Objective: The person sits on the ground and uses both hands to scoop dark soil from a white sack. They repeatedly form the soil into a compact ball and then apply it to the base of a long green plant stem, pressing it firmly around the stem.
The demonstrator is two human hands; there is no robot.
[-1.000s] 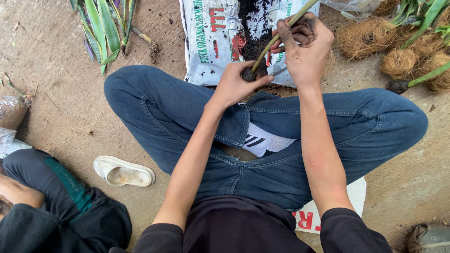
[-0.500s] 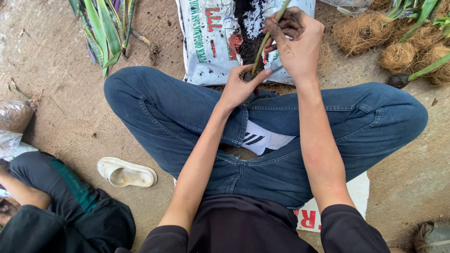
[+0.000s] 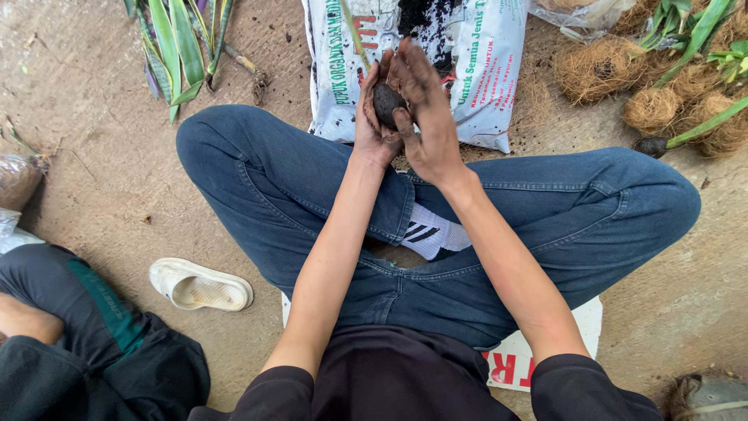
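A soil ball [image 3: 387, 101] sat between both hands, above a sack [image 3: 483, 70] (lying before the knees); a sandal [image 3: 201, 285] lay left, fibre-wrapped plants [image 3: 670, 93] right.

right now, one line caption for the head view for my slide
Both hands cup a dark soil ball above a white soil bag.

A dark, rounded ball of soil [image 3: 387, 104] sits cupped between both hands, pressed from either side, held up just above the opened white soil bag [image 3: 483, 70] lying on the ground.
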